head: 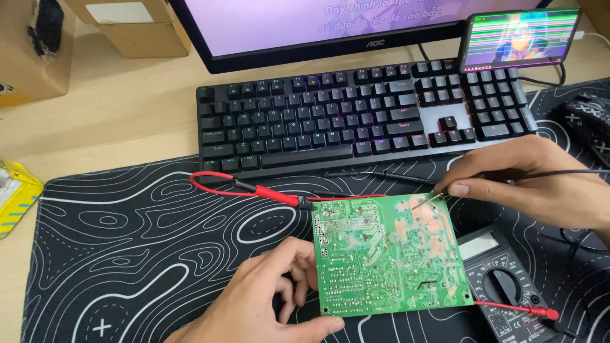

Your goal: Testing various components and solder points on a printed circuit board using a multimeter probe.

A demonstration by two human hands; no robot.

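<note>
Steadying a green circuit board (387, 254) by its left edge, the left hand (267, 298) grips while the right hand (527, 178) pinches a black probe (427, 201) onto its upper right.

The left hand (267, 298) grips the green circuit board (386, 253); the right hand (534, 178) touches a probe (427, 201) to its upper edge.

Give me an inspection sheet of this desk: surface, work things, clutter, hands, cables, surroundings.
Surface: black desk mat with white contour lines on a pale wooden desk.
Job's things: green circuit board, solder side up; dark multimeter partly under it.
Clutter: yellow box at the left edge.
Hands: left hand grips the board's left edge; right hand holds a thin metal probe tip on the board.
Cables: red test lead lying loose; black lead.
Surroundings: black keyboard, monitor, propped phone, cardboard boxes.
</note>
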